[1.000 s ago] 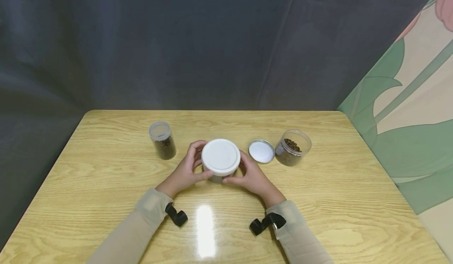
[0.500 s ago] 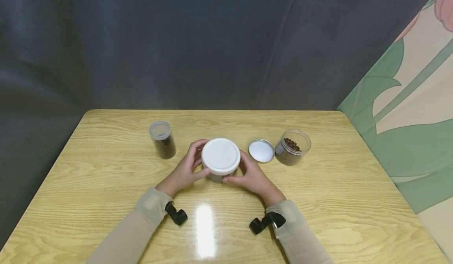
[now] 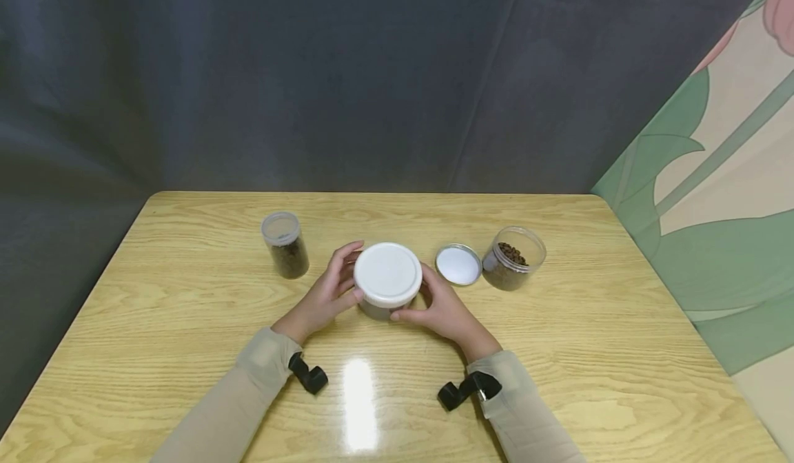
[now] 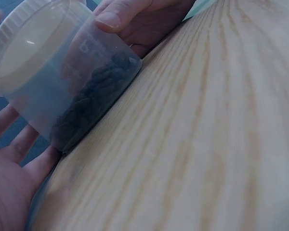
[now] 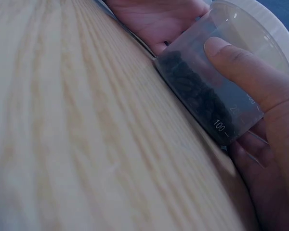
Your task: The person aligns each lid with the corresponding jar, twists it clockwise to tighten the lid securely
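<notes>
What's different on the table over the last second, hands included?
The left hand has loosened: its thumb drew back leftward from the front of the lidded tub, and its index fingertip reaches slightly farther forward. Whether it has fully let go is unclear. Unchanged: the right hand holds the tub; the tall jar, loose lid and open jar haven't visibly moved.

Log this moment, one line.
left hand: fingers spread beside round translucent plastic tub | right hand: holding tub | tub: round white plastic lid on, dark pieces inside | round clear plastic jar: open, brown pellets inside
</notes>
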Motion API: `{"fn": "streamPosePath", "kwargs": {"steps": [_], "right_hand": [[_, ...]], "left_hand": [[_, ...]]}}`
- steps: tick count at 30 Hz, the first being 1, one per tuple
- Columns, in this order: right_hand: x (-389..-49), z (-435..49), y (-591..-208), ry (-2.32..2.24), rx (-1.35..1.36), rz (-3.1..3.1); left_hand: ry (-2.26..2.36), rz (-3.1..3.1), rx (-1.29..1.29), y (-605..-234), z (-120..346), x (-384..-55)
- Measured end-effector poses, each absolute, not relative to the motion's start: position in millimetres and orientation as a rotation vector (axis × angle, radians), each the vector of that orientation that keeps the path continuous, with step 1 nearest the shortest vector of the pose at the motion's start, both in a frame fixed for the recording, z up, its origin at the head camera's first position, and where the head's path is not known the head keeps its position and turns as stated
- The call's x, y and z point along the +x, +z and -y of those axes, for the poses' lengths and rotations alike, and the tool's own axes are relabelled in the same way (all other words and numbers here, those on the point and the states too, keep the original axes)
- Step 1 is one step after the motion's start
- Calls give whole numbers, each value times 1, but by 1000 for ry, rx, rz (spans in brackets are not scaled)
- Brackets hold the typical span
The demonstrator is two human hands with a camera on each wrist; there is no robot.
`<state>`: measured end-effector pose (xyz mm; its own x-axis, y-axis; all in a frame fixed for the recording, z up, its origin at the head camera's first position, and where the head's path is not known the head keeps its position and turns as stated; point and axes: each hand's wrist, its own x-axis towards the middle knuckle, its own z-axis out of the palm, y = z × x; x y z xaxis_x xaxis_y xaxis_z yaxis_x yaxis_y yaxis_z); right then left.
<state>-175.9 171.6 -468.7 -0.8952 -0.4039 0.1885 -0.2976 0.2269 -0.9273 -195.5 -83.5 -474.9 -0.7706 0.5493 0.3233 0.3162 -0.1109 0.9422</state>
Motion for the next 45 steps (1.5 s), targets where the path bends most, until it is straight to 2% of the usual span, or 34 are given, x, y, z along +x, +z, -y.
{"fn": "streamPosePath", "kwargs": {"steps": [45], "right_hand": [[-176,-172,-470,-1746,-713,-2405]], "left_hand": [[1968,-2050,934,-476,82,-194]]}}
